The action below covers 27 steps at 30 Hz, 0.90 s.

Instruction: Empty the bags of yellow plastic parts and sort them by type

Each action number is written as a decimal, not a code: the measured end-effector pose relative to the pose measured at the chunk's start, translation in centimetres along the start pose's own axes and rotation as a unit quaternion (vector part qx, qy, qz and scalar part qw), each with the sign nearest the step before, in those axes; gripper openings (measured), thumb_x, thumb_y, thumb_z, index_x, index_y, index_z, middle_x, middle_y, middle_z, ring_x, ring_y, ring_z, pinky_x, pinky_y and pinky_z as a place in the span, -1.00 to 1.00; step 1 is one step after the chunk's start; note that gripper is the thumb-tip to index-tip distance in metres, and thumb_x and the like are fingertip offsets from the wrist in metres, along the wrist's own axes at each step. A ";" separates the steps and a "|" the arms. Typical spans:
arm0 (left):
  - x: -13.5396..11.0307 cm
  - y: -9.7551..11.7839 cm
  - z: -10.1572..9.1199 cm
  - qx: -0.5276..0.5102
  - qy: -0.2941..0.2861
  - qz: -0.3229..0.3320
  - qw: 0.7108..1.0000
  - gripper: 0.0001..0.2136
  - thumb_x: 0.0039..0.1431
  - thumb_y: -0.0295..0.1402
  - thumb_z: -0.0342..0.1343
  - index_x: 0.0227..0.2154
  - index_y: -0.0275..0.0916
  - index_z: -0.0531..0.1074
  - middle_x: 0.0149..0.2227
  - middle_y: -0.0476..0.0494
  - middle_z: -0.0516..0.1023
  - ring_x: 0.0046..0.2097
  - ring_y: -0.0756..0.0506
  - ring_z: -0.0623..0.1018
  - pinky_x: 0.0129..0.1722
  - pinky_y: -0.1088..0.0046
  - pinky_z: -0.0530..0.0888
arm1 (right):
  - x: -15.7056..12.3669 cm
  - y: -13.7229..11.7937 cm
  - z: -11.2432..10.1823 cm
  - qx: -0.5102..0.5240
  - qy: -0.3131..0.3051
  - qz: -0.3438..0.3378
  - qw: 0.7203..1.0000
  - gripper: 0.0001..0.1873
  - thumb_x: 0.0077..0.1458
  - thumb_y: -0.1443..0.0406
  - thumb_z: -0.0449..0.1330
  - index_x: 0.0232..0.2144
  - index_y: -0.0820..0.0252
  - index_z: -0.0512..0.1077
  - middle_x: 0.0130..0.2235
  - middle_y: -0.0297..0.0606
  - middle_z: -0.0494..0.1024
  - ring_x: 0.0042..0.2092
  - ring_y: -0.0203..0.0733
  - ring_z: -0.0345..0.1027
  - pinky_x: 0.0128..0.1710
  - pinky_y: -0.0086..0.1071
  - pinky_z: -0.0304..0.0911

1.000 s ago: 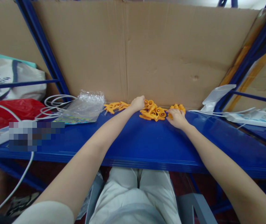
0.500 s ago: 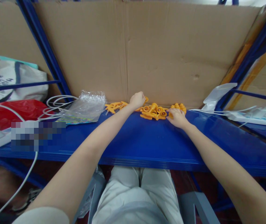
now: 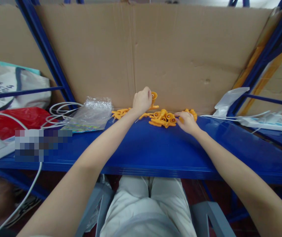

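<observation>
Blue bench [image 3: 160, 148], glossy top, backed by a cardboard panel [image 3: 170, 56] between blue metal uprights [image 3: 47, 56]. Left hand [image 3: 142, 99]: fingers clamped on an orange cup-shaped piece [image 3: 154, 95], raised above the bench. Right hand [image 3: 186, 121]: beside the orange pile [image 3: 163, 113]; cannot tell whether its fingers are together. Clear plastic bag [image 3: 91, 115] lies further left.

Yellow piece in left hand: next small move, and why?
Probably ease the left hand rightward, toward the right hand: the left holds a yellow piece up near the central pile, while the right is lower, at the pile's right end.
</observation>
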<state>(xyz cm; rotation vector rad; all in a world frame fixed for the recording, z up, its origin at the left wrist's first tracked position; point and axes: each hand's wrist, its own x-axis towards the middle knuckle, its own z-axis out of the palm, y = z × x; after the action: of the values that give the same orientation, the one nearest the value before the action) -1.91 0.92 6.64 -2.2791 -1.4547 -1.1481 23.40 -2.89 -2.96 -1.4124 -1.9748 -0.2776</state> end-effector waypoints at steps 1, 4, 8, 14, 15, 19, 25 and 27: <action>-0.3 0.0 0.0 -0.010 0.016 0.007 1.000 -0.69 0.44 -0.38 -0.23 -0.09 -0.28 0.43 -0.17 -0.26 0.62 -0.08 -0.14 0.58 -0.06 0.34 0.41 | 0.2 -0.7 -0.1 0.047 0.023 -0.002 0.999 -0.62 0.26 0.15 0.04 -0.03 0.13 0.54 0.01 -0.05 0.61 0.11 0.13 0.42 0.17 0.13 0.19; -1.5 0.5 0.4 -0.040 0.052 0.038 0.997 -0.73 0.43 -0.38 -0.20 -0.14 -0.25 0.43 -0.27 -0.20 0.61 -0.15 -0.11 0.59 -0.11 0.36 0.40 | 1.2 -3.6 -0.2 0.229 0.042 0.016 0.972 -0.43 0.32 -0.09 -0.07 0.05 0.11 0.50 -0.16 -0.11 0.66 -0.03 0.07 0.52 0.08 0.05 0.31; -3.8 2.1 1.6 -0.051 0.057 0.090 0.993 -0.73 0.43 -0.38 -0.19 -0.16 -0.25 0.43 -0.29 -0.17 0.61 -0.18 -0.10 0.58 -0.04 0.31 0.37 | 3.5 -7.7 0.6 0.434 -0.029 0.075 0.897 -0.23 0.25 -0.28 -0.21 0.06 0.03 0.49 -0.25 -0.14 0.65 -0.12 0.02 0.55 -0.10 -0.05 0.42; -6.2 1.6 2.7 -0.046 0.030 0.203 0.978 -0.68 0.42 -0.39 -0.22 0.04 -0.23 0.40 -0.02 -0.26 0.59 0.03 -0.14 0.52 0.08 0.24 0.33 | 5.0 -9.6 2.3 0.525 0.026 0.110 0.844 -0.37 0.19 -0.22 0.04 0.04 0.04 0.46 -0.15 -0.22 0.58 -0.26 -0.17 0.50 -0.34 -0.30 0.41; -6.3 1.1 2.7 -0.034 0.020 0.214 0.976 -0.67 0.41 -0.40 -0.21 0.06 -0.22 0.40 0.03 -0.27 0.56 0.08 -0.16 0.50 0.11 0.21 0.31 | 4.9 -9.3 2.5 0.523 0.043 0.118 0.843 -0.40 0.17 -0.20 0.08 0.02 0.05 0.46 -0.17 -0.24 0.57 -0.31 -0.20 0.47 -0.38 -0.33 0.39; -6.2 -1.0 3.1 0.008 0.006 0.195 0.981 -0.60 0.33 -0.40 -0.12 0.17 -0.17 0.36 0.29 -0.31 0.34 0.30 -0.25 0.31 0.24 0.07 0.22 | 3.7 -7.8 2.9 0.497 0.074 0.171 0.847 -0.54 0.05 -0.07 0.28 -0.16 0.12 0.47 -0.41 -0.36 0.50 -0.52 -0.33 0.30 -0.51 -0.41 0.27; -5.9 -3.0 4.5 0.009 0.003 0.107 0.994 -0.35 0.25 -0.37 -0.05 0.40 -0.13 0.00 0.48 -0.34 -0.06 0.43 -0.37 0.05 0.28 -0.18 0.13 | 2.9 -7.1 1.9 0.518 -0.005 0.175 0.837 -0.61 -0.08 0.03 0.41 -0.36 0.15 0.44 -0.49 -0.38 0.48 -0.57 -0.39 0.24 -0.59 -0.48 0.18; -5.9 -3.2 5.0 0.004 -0.004 0.099 0.995 -0.35 0.27 -0.36 -0.07 0.41 -0.12 -0.03 0.49 -0.35 -0.10 0.43 -0.37 0.08 0.27 -0.21 0.15 | 2.9 -7.2 1.8 0.529 -0.034 0.180 0.828 -0.62 -0.09 0.04 0.43 -0.39 0.16 0.42 -0.49 -0.37 0.50 -0.58 -0.40 0.23 -0.59 -0.49 0.17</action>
<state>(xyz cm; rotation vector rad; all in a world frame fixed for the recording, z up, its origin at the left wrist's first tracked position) -3.36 1.13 -1.61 -2.3612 -1.2018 -1.0739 15.68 -2.59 -0.92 -0.9625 -1.4113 0.9259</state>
